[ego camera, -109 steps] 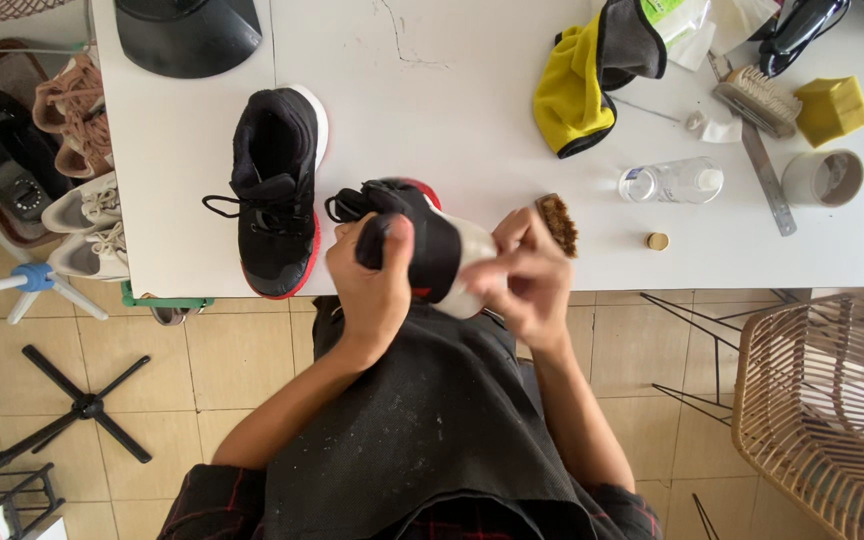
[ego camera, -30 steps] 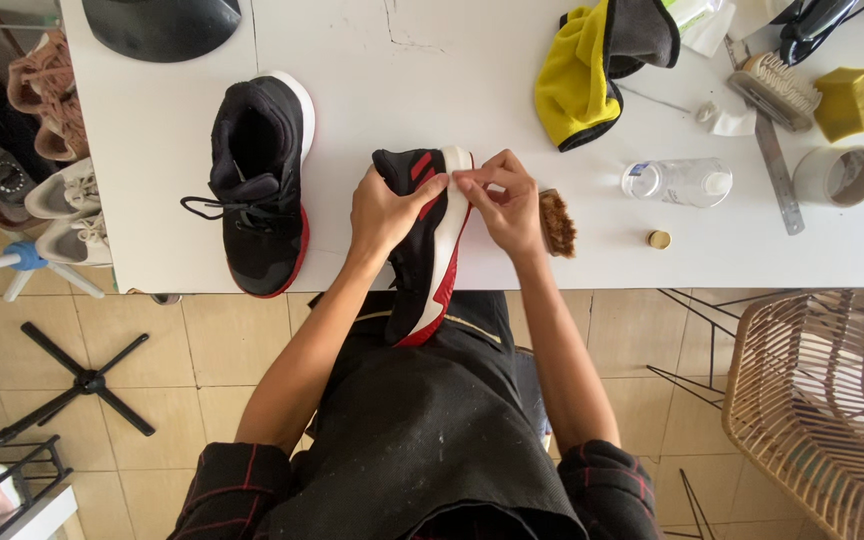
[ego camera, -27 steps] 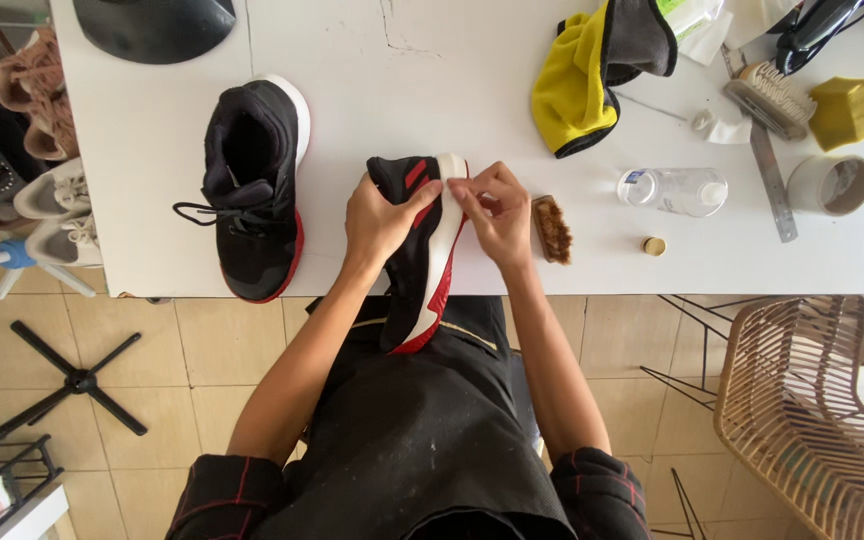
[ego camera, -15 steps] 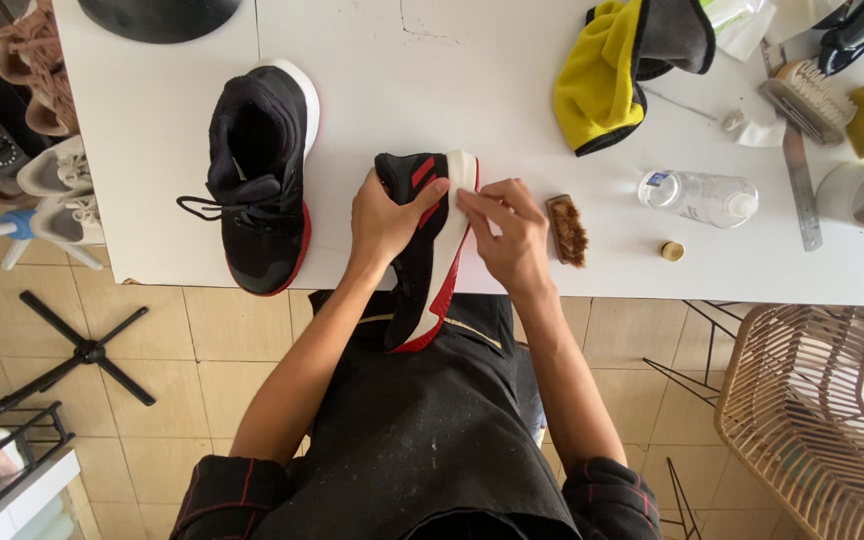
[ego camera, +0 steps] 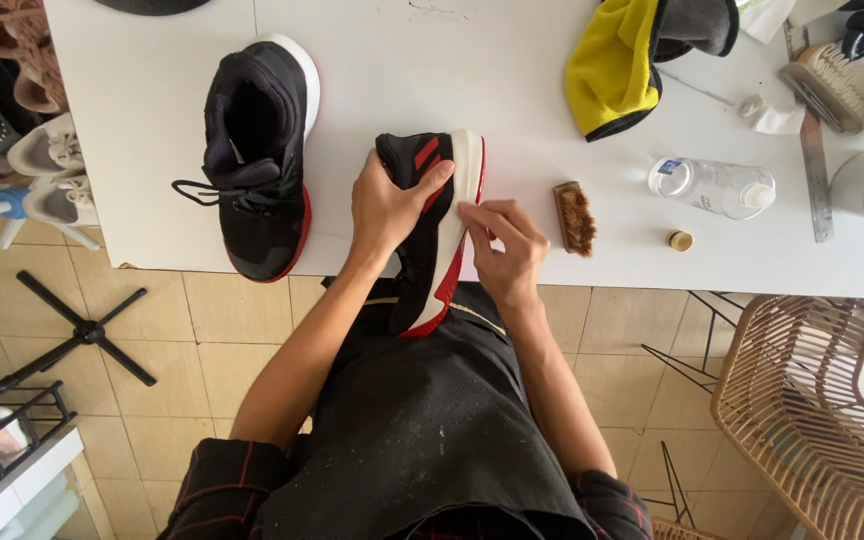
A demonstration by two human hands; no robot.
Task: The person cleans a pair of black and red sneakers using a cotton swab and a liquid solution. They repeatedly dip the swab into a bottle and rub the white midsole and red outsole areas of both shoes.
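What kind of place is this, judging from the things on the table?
Probably a home spot set up for cleaning shoes. A white table holds a small brush, a clear bottle and a yellow cloth, and more shoes stand on the tiled floor.

Dark plaid shirt with thin red lines is worn, sleeves rolled up above the elbows. Forearms and both hands, left hand (ego camera: 389, 205) and right hand (ego camera: 508, 255), are left bare. A black apron, speckled with pale dust, is worn over the lap.
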